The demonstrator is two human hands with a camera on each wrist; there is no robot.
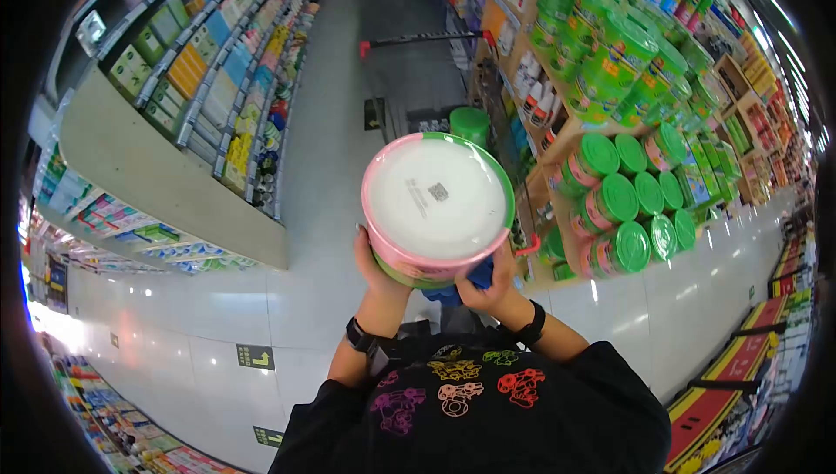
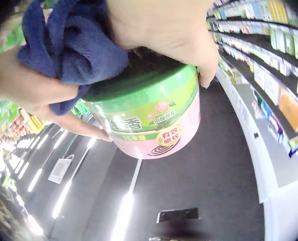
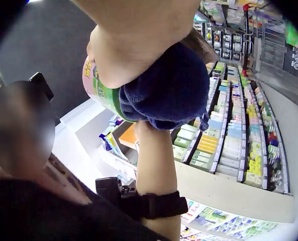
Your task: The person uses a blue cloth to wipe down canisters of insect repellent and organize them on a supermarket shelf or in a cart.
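Both hands hold a round pink and green mosquito coil tub [image 1: 440,200] before the chest. Its white base, with a small printed code, faces up toward the head camera. The left hand [image 1: 381,278] grips its left side, thumb up along the wall. On the near right side, the right hand [image 1: 495,287] grips it together with a bunched dark blue cloth [image 3: 169,90]. In the left wrist view the green lid end [image 2: 144,88] lies against the cloth and hands, and the pink end points away.
Ahead stands a shopping cart [image 1: 427,39] with a green-lidded tub [image 1: 470,124] in it. Similar tubs [image 1: 616,198] are stacked on a wooden shelf at right. Shelves of boxed goods [image 1: 187,73] line the left, ending in a pale panel [image 1: 174,178]. Floor arrows [image 1: 255,356] mark the tiles.
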